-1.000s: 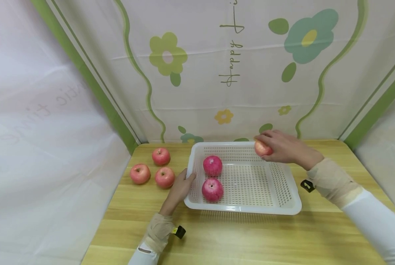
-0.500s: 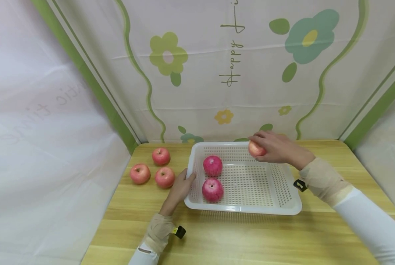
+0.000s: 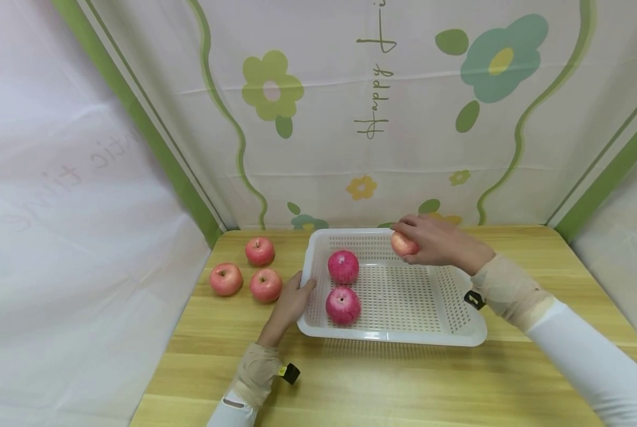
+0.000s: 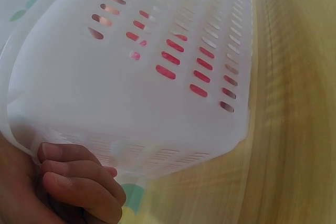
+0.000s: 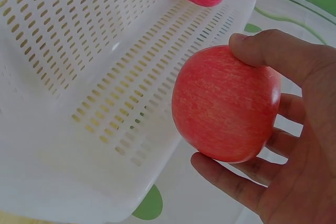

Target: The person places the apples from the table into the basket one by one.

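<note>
My right hand point(image 3: 433, 240) grips a light red apple point(image 3: 404, 244) over the back right part of a white plastic basket point(image 3: 390, 337). In the right wrist view the thumb and fingers wrap round this apple point(image 5: 226, 103), beside the basket wall. The left hand point(image 3: 292, 302) holds the basket's left rim, its fingers curled under the edge point(image 4: 79, 179) in the left wrist view. Inside the basket, toward the left, sit two darker pink-red apples, one behind point(image 3: 343, 267) and one in front point(image 3: 343, 306).
Three light red apples point(image 3: 266, 286) stand on the wooden table point(image 3: 382, 385) left of the basket, close to the left hand. A white cloth wall point(image 3: 318, 148) with printed flowers rises right behind the table, and more cloth hangs at both sides.
My right hand has moved left with the apple, further in over the basket's back rim. The left hand, basket and other apples have stayed in place.
</note>
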`<state>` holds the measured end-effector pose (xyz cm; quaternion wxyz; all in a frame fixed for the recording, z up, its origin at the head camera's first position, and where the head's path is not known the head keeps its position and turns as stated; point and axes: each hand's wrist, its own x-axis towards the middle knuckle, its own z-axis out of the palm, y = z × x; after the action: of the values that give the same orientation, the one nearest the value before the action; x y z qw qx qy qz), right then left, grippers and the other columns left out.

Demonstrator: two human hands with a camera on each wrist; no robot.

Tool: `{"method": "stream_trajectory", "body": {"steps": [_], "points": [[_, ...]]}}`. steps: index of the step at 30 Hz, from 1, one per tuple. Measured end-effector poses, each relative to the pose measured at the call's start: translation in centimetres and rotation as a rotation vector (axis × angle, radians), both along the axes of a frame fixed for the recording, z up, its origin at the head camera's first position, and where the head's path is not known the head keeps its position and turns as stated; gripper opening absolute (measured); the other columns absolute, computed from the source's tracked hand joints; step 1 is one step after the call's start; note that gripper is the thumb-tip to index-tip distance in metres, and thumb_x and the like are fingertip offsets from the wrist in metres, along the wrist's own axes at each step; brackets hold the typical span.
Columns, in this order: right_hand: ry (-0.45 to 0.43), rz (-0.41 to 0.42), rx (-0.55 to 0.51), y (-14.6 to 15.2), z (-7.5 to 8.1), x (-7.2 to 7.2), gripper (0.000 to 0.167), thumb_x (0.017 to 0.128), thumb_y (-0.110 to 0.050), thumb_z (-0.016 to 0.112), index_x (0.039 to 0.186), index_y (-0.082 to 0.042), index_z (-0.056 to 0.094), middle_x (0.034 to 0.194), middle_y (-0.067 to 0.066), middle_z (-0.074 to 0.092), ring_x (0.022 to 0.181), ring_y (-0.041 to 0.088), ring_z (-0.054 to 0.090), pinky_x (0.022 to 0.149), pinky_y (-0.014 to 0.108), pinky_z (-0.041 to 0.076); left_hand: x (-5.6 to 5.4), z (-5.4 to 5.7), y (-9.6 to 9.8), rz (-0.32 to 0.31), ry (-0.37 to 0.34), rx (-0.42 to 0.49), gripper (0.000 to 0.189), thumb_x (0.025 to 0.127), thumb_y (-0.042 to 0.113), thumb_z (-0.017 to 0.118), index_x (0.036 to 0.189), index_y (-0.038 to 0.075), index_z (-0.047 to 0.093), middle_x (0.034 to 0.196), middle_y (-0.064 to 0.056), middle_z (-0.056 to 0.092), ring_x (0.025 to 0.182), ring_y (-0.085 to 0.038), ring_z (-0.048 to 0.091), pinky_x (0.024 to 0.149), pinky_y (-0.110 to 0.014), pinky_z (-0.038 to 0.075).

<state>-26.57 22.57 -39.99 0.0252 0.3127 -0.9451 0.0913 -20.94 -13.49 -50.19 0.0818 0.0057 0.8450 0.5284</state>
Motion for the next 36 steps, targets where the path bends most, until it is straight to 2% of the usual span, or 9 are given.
{"method": "stream_trajectory", "body": {"steps": [9,16,21,28,36], "points": [[-0.015,-0.002,0.011,-0.6,-0.6,0.0,0.07,0.088,-0.03,0.083,0.149,-0.007,0.059,0.145,0.018,0.059,0.124,0.038,0.059,0.086,0.055,0.06,0.1,-0.2,0.0,0.01,-0.001,-0.005,0.05,0.109,0.039,0.051,0.147,0.007,0.056,0.124,-0.021,0.07,0.098,-0.029,0.075,0.077,-0.042,0.065],[-0.001,0.016,0.013,-1.2,-1.0,-0.2,0.068,0.087,-0.031,0.083,0.147,-0.007,0.061,0.144,0.017,0.061,0.125,0.038,0.059,0.088,0.054,0.059,0.1,-0.1,0.0,0.012,-0.001,-0.01,0.05,0.109,0.04,0.051,0.146,0.007,0.056,0.123,-0.021,0.07,0.097,-0.028,0.074,0.077,-0.041,0.065],[-0.001,0.034,0.016,-1.7,-1.2,-0.2,0.065,0.087,-0.029,0.082,0.145,-0.007,0.063,0.141,0.016,0.062,0.123,0.038,0.061,0.084,0.056,0.059,0.0,-0.1,0.0,0.011,-0.004,-0.012,0.051,0.109,0.04,0.051,0.148,0.006,0.055,0.123,-0.021,0.07,0.098,-0.028,0.074,0.077,-0.041,0.065],[-0.031,0.051,0.011,-2.3,-1.3,-0.3,0.066,0.087,-0.029,0.082,0.146,-0.007,0.062,0.145,0.017,0.06,0.128,0.04,0.06,0.09,0.059,0.059,0.0,0.0,0.0,0.01,-0.005,-0.016,0.051,0.109,0.039,0.05,0.148,0.006,0.055,0.124,-0.021,0.07,0.097,-0.028,0.074,0.076,-0.041,0.065],[-0.061,0.062,0.059,-2.8,-1.7,-0.6,0.067,0.088,-0.032,0.081,0.148,-0.009,0.061,0.145,0.018,0.06,0.125,0.037,0.062,0.09,0.053,0.059,0.0,0.1,0.0,0.01,-0.001,-0.002,0.048,0.109,0.037,0.051,0.145,0.006,0.056,0.121,-0.021,0.071,0.095,-0.027,0.075,0.075,-0.04,0.065]]}}
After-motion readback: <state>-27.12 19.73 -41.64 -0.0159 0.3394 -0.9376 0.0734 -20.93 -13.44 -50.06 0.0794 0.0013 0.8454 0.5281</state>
